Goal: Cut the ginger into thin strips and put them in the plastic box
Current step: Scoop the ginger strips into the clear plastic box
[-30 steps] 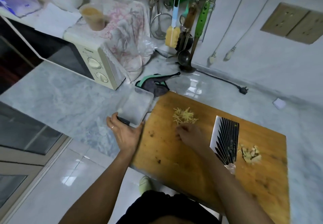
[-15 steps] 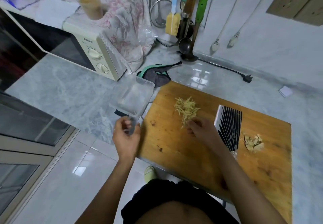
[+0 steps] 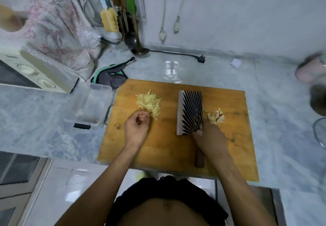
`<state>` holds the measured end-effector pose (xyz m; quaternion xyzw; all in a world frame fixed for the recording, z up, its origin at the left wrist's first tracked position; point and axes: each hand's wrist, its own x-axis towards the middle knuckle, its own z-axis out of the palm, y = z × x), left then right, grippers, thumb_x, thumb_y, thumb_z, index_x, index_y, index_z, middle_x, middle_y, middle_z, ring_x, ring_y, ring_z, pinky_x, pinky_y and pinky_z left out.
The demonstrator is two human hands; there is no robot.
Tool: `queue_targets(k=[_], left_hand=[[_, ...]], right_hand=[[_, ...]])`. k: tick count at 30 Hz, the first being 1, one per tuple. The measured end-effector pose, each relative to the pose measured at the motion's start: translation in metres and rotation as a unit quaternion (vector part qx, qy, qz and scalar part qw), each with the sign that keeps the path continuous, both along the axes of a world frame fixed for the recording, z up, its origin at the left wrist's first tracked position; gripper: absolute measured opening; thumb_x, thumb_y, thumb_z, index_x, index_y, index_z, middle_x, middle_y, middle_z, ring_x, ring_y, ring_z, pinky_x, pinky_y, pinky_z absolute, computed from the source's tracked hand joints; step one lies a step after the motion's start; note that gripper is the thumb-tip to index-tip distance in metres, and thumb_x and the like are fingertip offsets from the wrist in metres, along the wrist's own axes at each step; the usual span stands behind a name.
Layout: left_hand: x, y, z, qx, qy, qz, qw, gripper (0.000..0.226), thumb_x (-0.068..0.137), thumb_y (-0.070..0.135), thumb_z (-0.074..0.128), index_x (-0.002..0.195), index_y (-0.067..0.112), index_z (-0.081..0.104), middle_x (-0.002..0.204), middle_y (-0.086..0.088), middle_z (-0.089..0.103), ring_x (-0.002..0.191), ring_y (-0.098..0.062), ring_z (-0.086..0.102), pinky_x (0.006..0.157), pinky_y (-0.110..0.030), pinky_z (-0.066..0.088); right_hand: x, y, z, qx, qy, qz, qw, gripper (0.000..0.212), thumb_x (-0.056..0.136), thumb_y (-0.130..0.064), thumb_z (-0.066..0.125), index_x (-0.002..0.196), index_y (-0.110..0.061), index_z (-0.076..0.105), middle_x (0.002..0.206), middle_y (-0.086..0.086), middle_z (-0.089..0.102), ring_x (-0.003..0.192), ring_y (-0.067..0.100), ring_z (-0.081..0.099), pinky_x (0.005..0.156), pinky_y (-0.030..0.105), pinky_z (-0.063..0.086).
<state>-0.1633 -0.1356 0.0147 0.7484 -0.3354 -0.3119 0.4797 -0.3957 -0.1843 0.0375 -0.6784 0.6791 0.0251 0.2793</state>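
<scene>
A pile of pale ginger strips (image 3: 149,103) lies on the left part of the wooden cutting board (image 3: 169,148). My left hand (image 3: 136,128) has its fingers curled, the fingertips bunched on the near edge of the pile. The clear plastic box (image 3: 91,105) stands on the counter against the board's left edge, with a few strips inside. A cleaver (image 3: 190,111) with a dark striped blade lies flat on the board. My right hand (image 3: 210,139) grips it where the blade meets the brown handle. Ginger scraps (image 3: 216,117) sit just right of the blade.
A microwave (image 3: 40,77) under a floral cloth stands at the back left. A dark rag (image 3: 111,77) lies behind the box. Ladles and utensils (image 3: 130,36) hang at the back wall, with a power plug (image 3: 201,59) on the counter. Blurred vessels (image 3: 315,77) stand at the right edge.
My left hand let go of the plastic box and moved to the ginger strips. My right hand left the pile and took hold of the cleaver. The box now sits flat beside the board.
</scene>
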Motion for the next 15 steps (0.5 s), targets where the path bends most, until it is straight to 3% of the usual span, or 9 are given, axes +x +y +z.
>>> queue_targets(k=[5,8,11,13,15], left_hand=[[-0.020,0.000,-0.007,0.007,-0.028,-0.028,0.999,0.017,0.092,-0.002,0.058,0.089,0.012,0.069,0.085,0.007,0.068,0.073,0.010,0.058,0.072,-0.003,0.042],[-0.028,-0.001,-0.009,0.014,-0.026,-0.033,0.999,0.019,0.092,-0.001,0.056,0.089,0.012,0.070,0.087,0.005,0.069,0.080,0.004,0.060,0.073,-0.002,0.041],[-0.030,0.000,-0.011,0.011,-0.011,-0.023,1.000,0.021,0.092,0.000,0.058,0.088,0.016,0.070,0.090,0.007,0.070,0.089,-0.005,0.062,0.078,-0.003,0.042],[-0.029,0.002,-0.011,0.006,0.002,-0.012,1.000,0.023,0.092,-0.001,0.058,0.088,0.018,0.070,0.090,0.010,0.069,0.092,-0.004,0.062,0.081,-0.003,0.042],[-0.026,0.005,-0.008,0.005,0.012,0.002,1.000,0.022,0.092,0.000,0.058,0.090,0.019,0.070,0.093,0.012,0.069,0.094,-0.001,0.062,0.082,-0.002,0.041]], right_hand=[[-0.015,0.010,-0.006,0.053,0.079,-0.015,0.995,0.062,0.089,-0.052,0.066,0.129,-0.008,0.049,0.123,0.011,0.061,0.113,0.030,0.061,0.081,0.035,0.049],[-0.010,0.016,-0.011,0.056,0.026,-0.035,0.997,0.050,0.093,-0.039,0.065,0.127,-0.006,0.051,0.124,0.013,0.062,0.114,0.031,0.061,0.086,0.036,0.049],[-0.005,0.019,-0.013,0.052,-0.016,-0.066,0.996,0.035,0.092,-0.030,0.063,0.116,-0.005,0.055,0.109,0.011,0.063,0.103,0.030,0.063,0.073,0.030,0.044],[-0.006,0.019,-0.011,0.050,-0.069,-0.106,0.991,0.028,0.087,-0.031,0.065,0.102,-0.010,0.056,0.091,0.004,0.060,0.087,0.025,0.061,0.062,0.028,0.037],[-0.008,0.016,-0.010,0.066,-0.145,-0.142,0.977,0.024,0.086,-0.033,0.064,0.096,-0.013,0.057,0.086,-0.001,0.060,0.076,0.017,0.056,0.056,0.027,0.037]])
